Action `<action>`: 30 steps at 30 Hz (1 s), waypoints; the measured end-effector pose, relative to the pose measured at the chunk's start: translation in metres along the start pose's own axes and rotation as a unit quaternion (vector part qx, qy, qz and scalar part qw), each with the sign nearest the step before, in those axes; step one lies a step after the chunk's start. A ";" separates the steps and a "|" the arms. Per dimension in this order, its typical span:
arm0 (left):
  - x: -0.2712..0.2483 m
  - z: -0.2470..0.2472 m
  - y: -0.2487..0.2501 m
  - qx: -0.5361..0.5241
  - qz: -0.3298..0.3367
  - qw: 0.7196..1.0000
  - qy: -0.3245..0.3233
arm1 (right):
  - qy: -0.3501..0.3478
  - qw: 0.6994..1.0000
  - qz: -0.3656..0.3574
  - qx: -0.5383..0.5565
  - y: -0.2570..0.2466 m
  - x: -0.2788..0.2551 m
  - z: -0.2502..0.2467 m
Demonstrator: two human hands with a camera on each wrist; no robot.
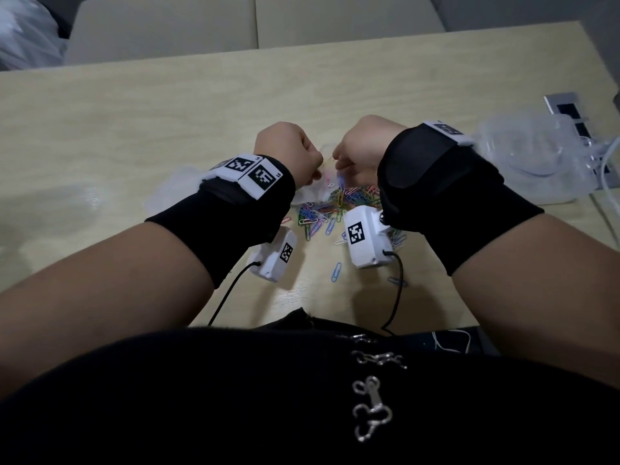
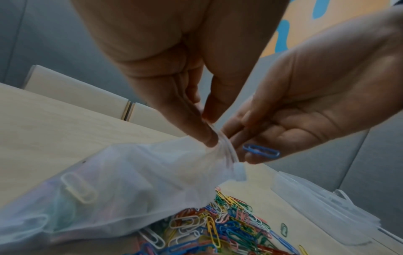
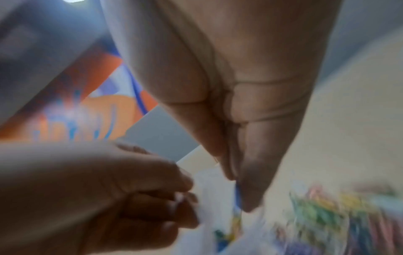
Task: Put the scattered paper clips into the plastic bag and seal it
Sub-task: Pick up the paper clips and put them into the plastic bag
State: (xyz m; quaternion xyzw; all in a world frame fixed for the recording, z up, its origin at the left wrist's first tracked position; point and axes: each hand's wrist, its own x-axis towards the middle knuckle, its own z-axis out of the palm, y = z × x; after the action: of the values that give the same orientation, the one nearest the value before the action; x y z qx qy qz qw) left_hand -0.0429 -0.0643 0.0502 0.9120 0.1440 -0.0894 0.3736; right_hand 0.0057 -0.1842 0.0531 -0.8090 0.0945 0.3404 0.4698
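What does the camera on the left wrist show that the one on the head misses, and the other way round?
Only the left wrist view shows the blue paper clip pinched in the right hand, and a pale clip already inside the plastic bag. Only the head view shows both forearms, the whole table and stray clips near the table's front edge. Both show the left hand gripping the bag's edge and the pile of coloured paper clips still on the table.

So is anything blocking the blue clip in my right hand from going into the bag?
Nothing visible: the right hand pinches the blue clip right beside the bag edge that the left hand pinches up.
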 end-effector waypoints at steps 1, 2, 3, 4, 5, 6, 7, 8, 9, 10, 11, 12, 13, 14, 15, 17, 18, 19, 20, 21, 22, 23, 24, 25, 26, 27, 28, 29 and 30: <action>0.000 -0.001 0.000 0.002 0.001 1.000 0.002 | 0.011 1.000 -0.007 -0.009 -0.001 0.001 -0.001; 0.001 -0.002 0.000 0.002 0.002 1.000 0.006 | 0.022 1.000 -0.014 -0.005 -0.002 -0.001 0.000; 0.001 -0.002 0.000 -0.002 0.001 1.000 0.008 | 0.034 0.999 -0.032 -0.001 -0.002 0.000 0.000; 0.001 -0.003 -0.001 -0.007 -0.002 1.000 0.009 | 0.048 0.998 -0.041 0.024 -0.002 0.000 0.001; 0.001 -0.003 -0.002 -0.010 -0.005 1.000 0.009 | 0.066 0.995 -0.044 0.057 0.000 0.000 0.002; 0.001 -0.003 -0.003 -0.012 -0.007 1.000 0.007 | 0.073 0.991 -0.041 0.100 0.002 -0.003 0.004; 0.001 -0.003 -0.003 -0.013 -0.009 1.000 0.007 | 0.080 0.987 -0.052 0.129 0.006 -0.002 0.006; 0.001 -0.003 -0.004 -0.014 -0.010 1.000 0.006 | 0.089 0.985 -0.067 0.131 0.010 -0.001 0.007; 0.000 -0.003 -0.005 -0.016 -0.010 1.000 0.006 | 0.093 0.985 -0.087 0.119 0.013 -0.001 0.009; 0.000 -0.003 -0.005 -0.018 -0.010 1.000 0.007 | 0.100 0.984 -0.105 0.100 0.016 0.000 0.009; 0.000 -0.004 -0.005 -0.019 -0.010 1.000 0.009 | 0.113 0.983 -0.118 0.082 0.020 0.005 0.008; -0.001 -0.005 -0.005 -0.020 -0.009 1.000 0.012 | 0.127 0.982 -0.124 0.068 0.023 0.008 0.006; -0.001 -0.006 -0.005 -0.021 -0.009 1.000 0.016 | 0.143 0.980 -0.127 0.056 0.025 0.008 0.004; -0.001 -0.009 -0.005 -0.023 -0.010 0.999 0.020 | 0.165 0.978 -0.123 0.016 0.029 0.011 0.001; -0.001 -0.011 -0.005 -0.026 -0.011 0.999 0.023 | 0.183 0.975 -0.110 -0.062 0.032 0.012 -0.001; 0.000 -0.017 -0.005 -0.033 -0.015 0.999 0.032 | 0.188 0.950 -0.041 -0.246 0.046 0.016 -0.004; 0.000 -0.020 -0.005 -0.035 -0.015 0.999 0.039 | 0.179 0.934 -0.005 -0.310 0.054 0.016 -0.003; 0.000 -0.023 -0.005 -0.035 -0.016 0.998 0.044 | 0.167 0.922 0.017 -0.350 0.061 0.017 0.001; 0.000 -0.025 -0.005 -0.037 -0.017 0.998 0.049 | 0.154 0.914 0.016 -0.374 0.067 0.015 0.007; 0.000 -0.026 -0.005 -0.040 -0.019 0.998 0.052 | 0.144 0.907 -0.002 -0.395 0.072 0.016 0.014; 0.000 -0.028 -0.006 -0.042 -0.022 0.998 0.051 | 0.136 0.896 -0.023 -0.422 0.076 0.017 0.020; 0.000 -0.029 -0.007 -0.045 -0.025 0.997 0.050 | 0.130 0.882 -0.049 -0.450 0.077 0.018 0.025; -0.001 -0.030 -0.007 -0.049 -0.028 0.997 0.048 | 0.128 0.869 -0.074 -0.471 0.078 0.019 0.028; -0.001 -0.031 -0.008 -0.052 -0.031 0.997 0.046 | 0.128 0.863 -0.092 -0.481 0.078 0.020 0.030; -0.001 -0.032 -0.008 -0.056 -0.033 0.997 0.043 | 0.129 0.860 -0.106 -0.482 0.076 0.020 0.031; 0.000 -0.033 -0.009 -0.059 -0.036 0.997 0.041 | 0.131 0.859 -0.121 -0.480 0.076 0.022 0.030; 0.000 -0.034 -0.008 -0.062 -0.036 0.997 0.040 | 0.136 0.858 -0.130 -0.479 0.075 0.024 0.028; 0.001 -0.035 -0.008 -0.064 -0.036 0.997 0.039 | 0.142 0.854 -0.140 -0.480 0.076 0.027 0.026; 0.001 -0.035 -0.007 -0.064 -0.034 0.997 0.039 | 0.143 0.852 -0.147 -0.482 0.076 0.029 0.022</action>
State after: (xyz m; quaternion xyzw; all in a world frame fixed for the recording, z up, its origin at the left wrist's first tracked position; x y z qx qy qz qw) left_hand -0.0425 -0.0346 0.0700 0.8836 0.1950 -0.0575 0.4219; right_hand -0.0190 -0.2019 -0.0255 -0.9782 -0.1351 0.1507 0.0473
